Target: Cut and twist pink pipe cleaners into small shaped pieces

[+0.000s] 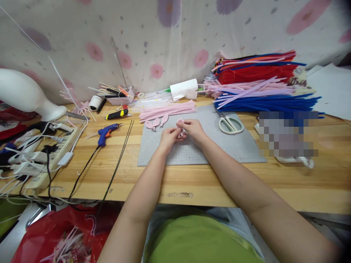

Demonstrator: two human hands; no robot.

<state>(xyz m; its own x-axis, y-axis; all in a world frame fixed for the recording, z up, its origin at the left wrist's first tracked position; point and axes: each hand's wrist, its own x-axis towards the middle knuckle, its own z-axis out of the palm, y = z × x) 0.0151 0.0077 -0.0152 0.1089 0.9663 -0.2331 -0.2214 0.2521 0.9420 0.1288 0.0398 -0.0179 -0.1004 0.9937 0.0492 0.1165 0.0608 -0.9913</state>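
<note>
Both my hands meet over the grey cutting mat (230, 149), closed around a small piece of bent pink pipe cleaner (180, 122). My left hand (170, 138) grips its lower part, where a short end pokes out below the fingers. My right hand (193, 129) pinches its upper part; the fingers cover much of its shape. Just left of my hands lie several pink pipe-cleaner petals (156, 123), looped and pointed. Behind them is a bundle of straight pink pipe cleaners (170, 109). Scissors (230, 125) with pale handles rest at the mat's right side.
A blue glue gun (105, 134), dark thin rods (120, 160) and a yellow-black utility knife (117, 114) lie to the left. A power strip (55, 153) with tangled cables is farther left. Blue pipe cleaners (263, 103) are piled back right. A red bag (35, 237) sits below the table edge.
</note>
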